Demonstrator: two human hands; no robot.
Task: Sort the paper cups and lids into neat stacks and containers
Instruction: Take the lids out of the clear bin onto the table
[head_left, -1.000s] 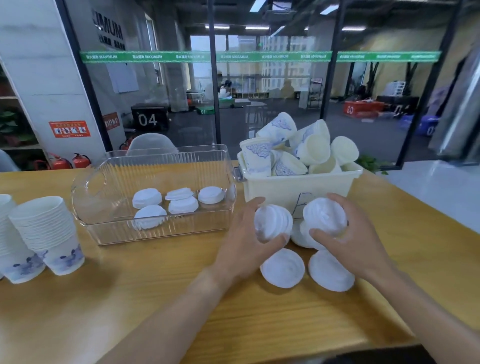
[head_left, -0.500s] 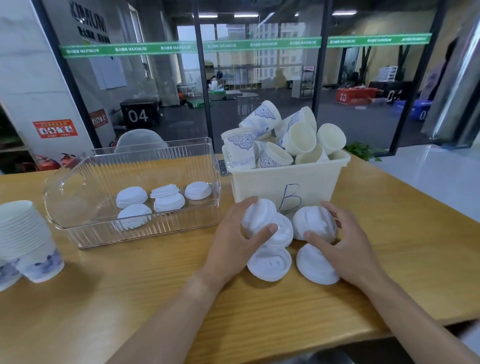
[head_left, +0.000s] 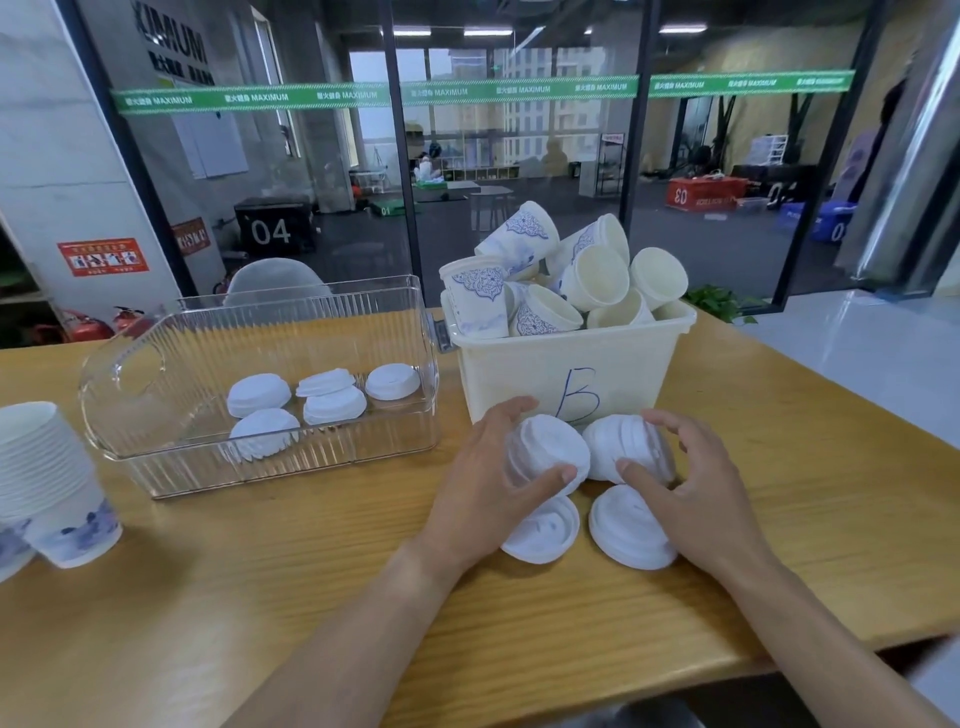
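My left hand (head_left: 480, 493) grips a small stack of white lids (head_left: 553, 452), thumb on its near edge. My right hand (head_left: 685, 488) grips a second lid stack (head_left: 621, 449) beside it. Both stacks sit low in front of the cream bin marked B (head_left: 613, 371), which is heaped with loose paper cups (head_left: 566, 283). Two single lids (head_left: 545, 532) (head_left: 626, 530) lie flat on the table beneath my hands. A clear plastic container (head_left: 171, 384) to the left holds several lids (head_left: 324, 397).
Nested stacks of paper cups (head_left: 49, 478) stand at the table's left edge. The wooden table (head_left: 270, 582) runs to a front edge near me and a right edge past the bin. A glass wall stands behind the table.
Both hands have lowered their lid stacks toward the table and drawn them close together in front of the bin. The view has tilted down and shifted left.
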